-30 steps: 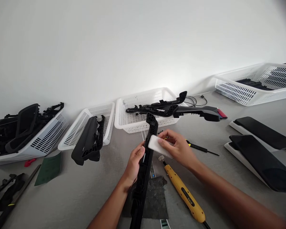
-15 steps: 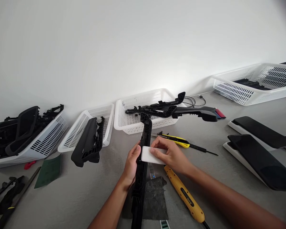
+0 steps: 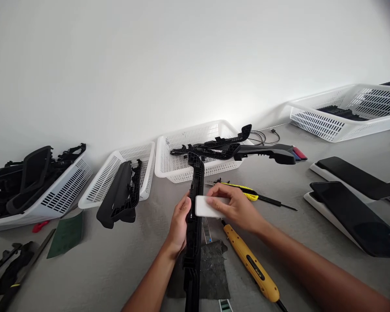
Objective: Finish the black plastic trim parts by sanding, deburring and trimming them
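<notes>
A long black plastic trim piece (image 3: 195, 242) stands lengthwise in front of me, its ribbed inner side showing in places. My left hand (image 3: 179, 221) is closed around its left edge, thumb lying on the near face. Between thumb and fingers my right hand (image 3: 235, 207) pinches a white rectangular block (image 3: 208, 206), perhaps a sponge. The block's left end is at the right edge of the trim piece; whether they touch I cannot tell. Under the trim piece lies a dark worn cloth or pad (image 3: 212, 271). Right of it rests a yellow-handled corded tool (image 3: 251, 264).
White baskets (image 3: 172, 174) with black plastic parts line the wall. A yellow utility knife (image 3: 251, 196) and thin screwdriver (image 3: 276, 202) lie behind my right hand. Two dark phone-like slabs (image 3: 351, 212) on white stands are at right. A green sheet (image 3: 65, 235) lies at left.
The upper end of the trim piece has shifted slightly left and its lower end slightly right. The white block has moved a little up and right with my right hand.
</notes>
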`<state>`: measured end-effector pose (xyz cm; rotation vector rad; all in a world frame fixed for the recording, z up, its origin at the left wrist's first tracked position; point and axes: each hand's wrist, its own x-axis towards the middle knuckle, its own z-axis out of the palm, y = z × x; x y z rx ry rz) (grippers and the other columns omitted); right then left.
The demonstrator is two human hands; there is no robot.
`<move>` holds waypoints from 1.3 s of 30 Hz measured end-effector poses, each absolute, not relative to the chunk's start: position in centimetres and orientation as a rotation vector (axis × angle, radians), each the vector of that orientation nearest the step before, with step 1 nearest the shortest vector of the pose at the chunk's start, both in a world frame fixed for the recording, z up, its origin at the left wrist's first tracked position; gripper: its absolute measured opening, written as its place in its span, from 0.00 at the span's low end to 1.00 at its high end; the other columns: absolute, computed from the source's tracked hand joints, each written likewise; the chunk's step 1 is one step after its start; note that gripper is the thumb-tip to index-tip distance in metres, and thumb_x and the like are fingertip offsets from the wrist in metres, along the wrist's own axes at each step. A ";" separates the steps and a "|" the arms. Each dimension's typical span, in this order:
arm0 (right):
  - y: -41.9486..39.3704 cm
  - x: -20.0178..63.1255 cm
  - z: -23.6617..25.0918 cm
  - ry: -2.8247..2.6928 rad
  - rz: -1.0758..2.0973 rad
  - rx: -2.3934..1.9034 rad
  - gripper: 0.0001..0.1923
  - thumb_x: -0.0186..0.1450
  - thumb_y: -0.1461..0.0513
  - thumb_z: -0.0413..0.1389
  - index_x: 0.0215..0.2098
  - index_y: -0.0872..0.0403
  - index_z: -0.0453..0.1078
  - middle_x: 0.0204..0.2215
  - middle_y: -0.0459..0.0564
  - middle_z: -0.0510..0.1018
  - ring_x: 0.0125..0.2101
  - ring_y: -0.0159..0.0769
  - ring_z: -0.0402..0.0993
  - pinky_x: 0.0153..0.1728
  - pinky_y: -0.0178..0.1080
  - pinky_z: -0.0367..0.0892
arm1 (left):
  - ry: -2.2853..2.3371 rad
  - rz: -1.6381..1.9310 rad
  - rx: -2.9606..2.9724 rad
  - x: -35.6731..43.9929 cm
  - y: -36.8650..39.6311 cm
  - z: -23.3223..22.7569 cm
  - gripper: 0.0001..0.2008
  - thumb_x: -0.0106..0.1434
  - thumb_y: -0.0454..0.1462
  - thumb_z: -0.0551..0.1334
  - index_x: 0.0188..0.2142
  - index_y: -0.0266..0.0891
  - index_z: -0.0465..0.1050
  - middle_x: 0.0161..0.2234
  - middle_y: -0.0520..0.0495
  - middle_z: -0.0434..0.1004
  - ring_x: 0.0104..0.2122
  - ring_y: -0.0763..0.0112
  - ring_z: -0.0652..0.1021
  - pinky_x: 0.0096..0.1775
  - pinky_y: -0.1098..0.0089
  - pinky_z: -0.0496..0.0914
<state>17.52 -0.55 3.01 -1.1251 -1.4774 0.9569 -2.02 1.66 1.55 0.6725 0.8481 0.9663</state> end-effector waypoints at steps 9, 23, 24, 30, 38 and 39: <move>-0.1 18.0 2.5 -1.301 0.835 -1.208 0.17 0.72 0.48 0.61 0.38 0.53 0.74 0.34 0.48 0.80 0.34 0.38 0.74 0.35 0.38 0.67 | 0.857 0.918 0.751 -2.0 1.7 1.6 0.27 0.57 0.52 0.79 0.50 0.40 0.82 0.24 0.54 0.78 0.26 0.67 0.81 0.28 0.71 0.72; -0.6 17.0 2.5 -1.397 0.937 -1.141 0.17 0.74 0.47 0.60 0.38 0.52 0.73 0.33 0.47 0.77 0.33 0.38 0.72 0.33 0.37 0.64 | 0.800 0.942 0.790 -1.8 1.6 1.7 0.28 0.61 0.53 0.77 0.53 0.38 0.82 0.27 0.54 0.79 0.24 0.72 0.76 0.27 0.73 0.67; -0.8 16.7 2.6 -1.438 0.963 -1.122 0.17 0.74 0.48 0.59 0.37 0.52 0.73 0.32 0.47 0.77 0.33 0.37 0.71 0.33 0.37 0.64 | 0.794 0.963 0.790 -1.8 1.6 1.8 0.28 0.61 0.53 0.76 0.52 0.38 0.82 0.28 0.54 0.79 0.24 0.72 0.76 0.27 0.73 0.67; -0.4 17.4 2.5 -1.409 0.859 -1.194 0.15 0.74 0.49 0.59 0.38 0.51 0.75 0.34 0.48 0.79 0.35 0.40 0.74 0.36 0.39 0.65 | 0.780 0.978 0.833 -1.4 1.4 2.0 0.28 0.62 0.54 0.75 0.55 0.40 0.82 0.36 0.49 0.84 0.37 0.64 0.83 0.38 0.70 0.74; -0.7 16.9 2.4 -1.517 0.780 -1.238 0.14 0.74 0.50 0.58 0.37 0.50 0.74 0.33 0.47 0.79 0.33 0.40 0.73 0.37 0.41 0.65 | 0.777 0.981 0.905 -1.9 1.8 0.6 0.33 0.66 0.57 0.71 0.63 0.41 0.78 0.53 0.42 0.85 0.55 0.52 0.81 0.54 0.63 0.75; -0.6 17.0 2.3 -1.504 0.756 -1.266 0.14 0.73 0.50 0.59 0.38 0.50 0.75 0.34 0.48 0.79 0.34 0.41 0.73 0.37 0.41 0.65 | 0.769 0.982 0.920 -2.0 1.9 0.4 0.34 0.67 0.57 0.71 0.65 0.42 0.77 0.56 0.42 0.84 0.57 0.51 0.80 0.55 0.62 0.75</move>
